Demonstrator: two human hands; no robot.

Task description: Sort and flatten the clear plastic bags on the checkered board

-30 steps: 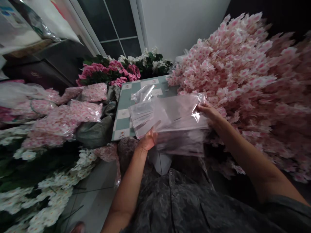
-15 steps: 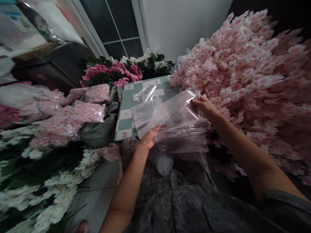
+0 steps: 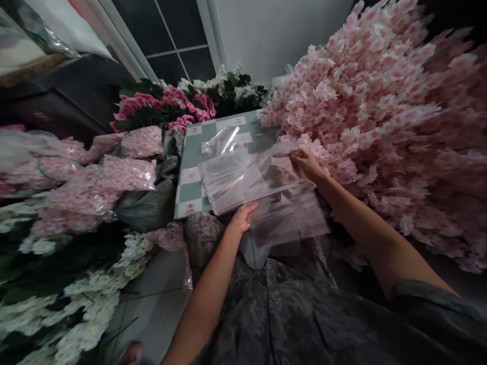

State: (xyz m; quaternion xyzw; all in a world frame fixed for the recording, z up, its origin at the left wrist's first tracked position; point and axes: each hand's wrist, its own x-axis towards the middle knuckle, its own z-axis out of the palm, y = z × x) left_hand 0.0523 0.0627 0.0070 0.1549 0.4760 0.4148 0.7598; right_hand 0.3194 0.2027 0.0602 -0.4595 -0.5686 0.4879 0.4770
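Clear plastic bags (image 3: 238, 182) now fanned wider, R hand (image 3: 307, 165) pinching their top corner
L hand (image 3: 241, 219) curled at lower edge, grip unclear; checkered board (image 3: 194, 147) behind

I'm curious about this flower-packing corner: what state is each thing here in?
Clear plastic bags: lifted, overlapping, crumpled at one corner.
Right hand: pinching the bags' upper edge.
Left hand: touching the bags' lower edge.
Bagged pink blossoms: packed, piled up.
Pink blossom heap: unbagged, mounded high.
Checkered board: partly hidden by the bags.
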